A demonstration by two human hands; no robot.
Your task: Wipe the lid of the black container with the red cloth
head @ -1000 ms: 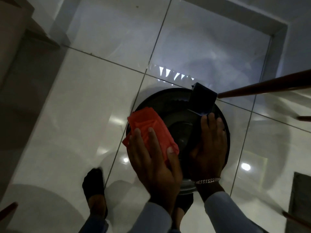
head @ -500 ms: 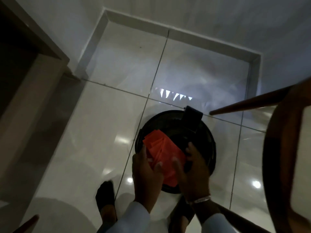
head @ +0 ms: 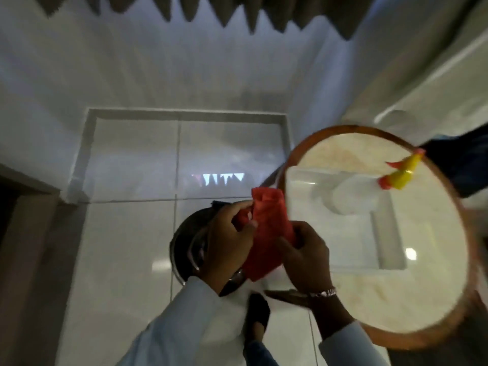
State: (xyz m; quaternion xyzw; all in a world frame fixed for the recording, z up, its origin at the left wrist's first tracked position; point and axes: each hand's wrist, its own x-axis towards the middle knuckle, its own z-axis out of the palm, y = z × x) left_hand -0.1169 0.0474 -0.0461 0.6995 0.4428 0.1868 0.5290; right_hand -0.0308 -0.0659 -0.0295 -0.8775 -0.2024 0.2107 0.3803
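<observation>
Far to the left of my hands a dark doorway edge (head: 15,233) runs down the side, and the glossy white floor tiles (head: 126,247) spread out from it. Just left of and under my left hand (head: 229,233) sits the black container (head: 184,249) on the floor; my wrist and sleeve (head: 190,320) cover much of its lid, so only the left arc of its rim shows. My left hand is closed around the red cloth (head: 266,233), thumb and fingers pinching its upper fold. The cloth hangs bunched between both hands, lifted above the container, not touching the lid as far as I can tell. My right hand (head: 303,254) grips the cloth's right edge, fingers curled shut on it, a bracelet (head: 323,292) at the wrist. Below, my foot (head: 258,317) rests on the tiles. To the right of my right hand a round wood-rimmed table (head: 449,286) crowds close, carrying a white tray (head: 390,233) and a spray bottle (head: 353,196) with a yellow and red nozzle.
</observation>
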